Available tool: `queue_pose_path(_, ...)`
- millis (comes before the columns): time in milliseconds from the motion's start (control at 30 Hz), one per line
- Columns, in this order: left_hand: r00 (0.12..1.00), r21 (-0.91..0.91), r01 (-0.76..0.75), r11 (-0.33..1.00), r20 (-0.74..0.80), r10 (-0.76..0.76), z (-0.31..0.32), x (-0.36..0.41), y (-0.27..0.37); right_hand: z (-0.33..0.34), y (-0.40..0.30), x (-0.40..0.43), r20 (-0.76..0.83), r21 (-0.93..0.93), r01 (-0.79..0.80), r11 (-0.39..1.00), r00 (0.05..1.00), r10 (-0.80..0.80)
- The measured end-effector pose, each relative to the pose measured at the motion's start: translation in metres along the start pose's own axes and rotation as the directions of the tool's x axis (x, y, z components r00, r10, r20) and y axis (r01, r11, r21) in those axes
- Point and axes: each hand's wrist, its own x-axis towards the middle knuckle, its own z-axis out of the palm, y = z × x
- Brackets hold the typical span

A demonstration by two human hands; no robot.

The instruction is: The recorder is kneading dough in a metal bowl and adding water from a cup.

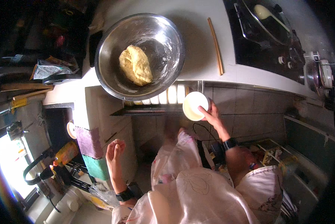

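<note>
A large stainless steel bowl (167, 70) rests on the light countertop at the upper middle, its front rim over the edge. A lump of pale yellow dough (136, 65) lies inside it. My right hand (211, 113) grips a small white bowl (195, 105) by its rim, below and to the right of the steel bowl. Its contents cannot be made out. My left hand (115, 151) is raised below the counter, fingers curled, with whitish residue on the fingertips and no object seen in it. A pair of wooden chopsticks (215, 46) lies on the counter to the right.
A black cooktop (259, 50) with a pale ladle (262, 12) over it is at the upper right. An open drawer or rack (148, 110) juts out under the counter. Purple and green cloths (90, 141) hang at the left, near an orange bottle (66, 153).
</note>
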Motion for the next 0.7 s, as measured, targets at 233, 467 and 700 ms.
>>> queue_pose_path(233,0.999,-0.025,-0.036,0.999,0.023,0.037,0.008,0.001,0.012,0.036,-0.001,0.065,-0.400,-0.783,-0.213,0.585,0.892,-0.210)
queue_pose_path(467,0.998,0.016,-0.050,0.999,-0.044,0.050,-0.013,-0.005,0.007,0.066,0.018,0.092,-0.358,-0.828,-0.213,0.518,0.912,-0.199)
queue_pose_path(700,0.995,0.012,-0.007,1.000,-0.099,0.008,-0.025,-0.003,-0.002,0.078,0.049,0.098,-0.427,-0.829,-0.278,0.485,0.875,-0.229)
